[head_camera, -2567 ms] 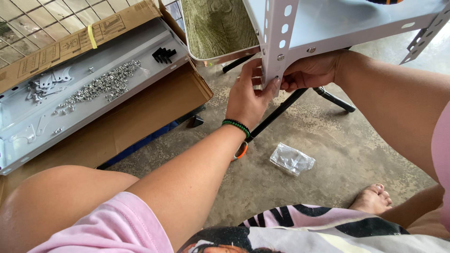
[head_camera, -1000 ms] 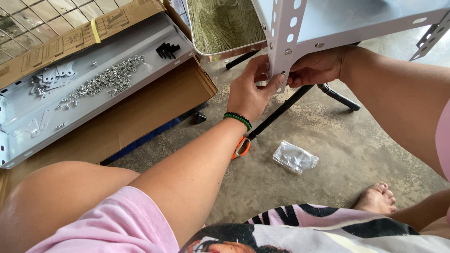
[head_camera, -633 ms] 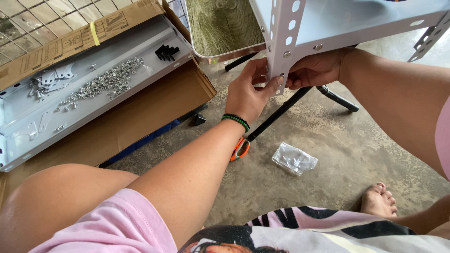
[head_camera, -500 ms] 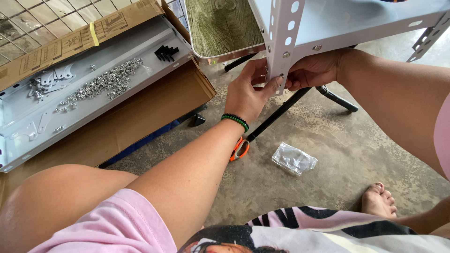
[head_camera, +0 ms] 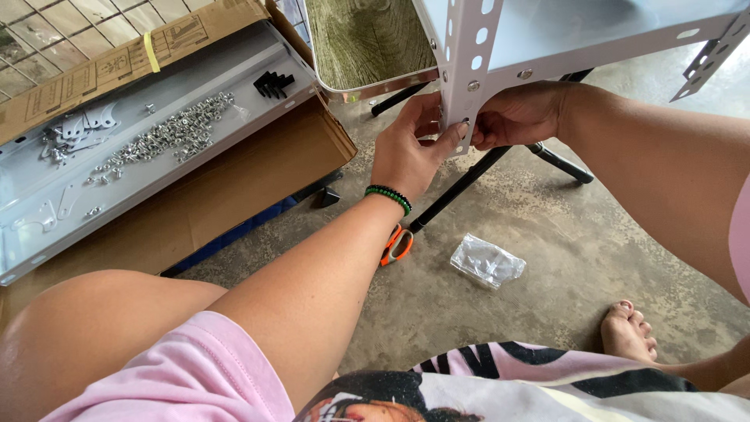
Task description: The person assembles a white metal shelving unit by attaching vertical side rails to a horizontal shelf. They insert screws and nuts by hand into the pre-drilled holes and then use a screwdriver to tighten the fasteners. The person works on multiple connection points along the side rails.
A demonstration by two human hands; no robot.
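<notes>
Nearest you, a clear plastic bag (head_camera: 487, 261) is lying on the concrete floor (head_camera: 547, 234), w/ orange-handled scissors (head_camera: 398, 244) just left of it, partly under your left wrist. Your left hand (head_camera: 410, 148) is pinching the lower end of the white perforated post (head_camera: 462, 70), thumb & fingers closed on it. Your right hand (head_camera: 516, 116) is gripping the same post end from the other side, under the white metal shelf (head_camera: 594, 31). Farther left, a grey tray (head_camera: 47, 227) w/ loose screws (head_camera: 160, 141) is sitting in an open cardboard box (head_camera: 234, 187).
</notes>
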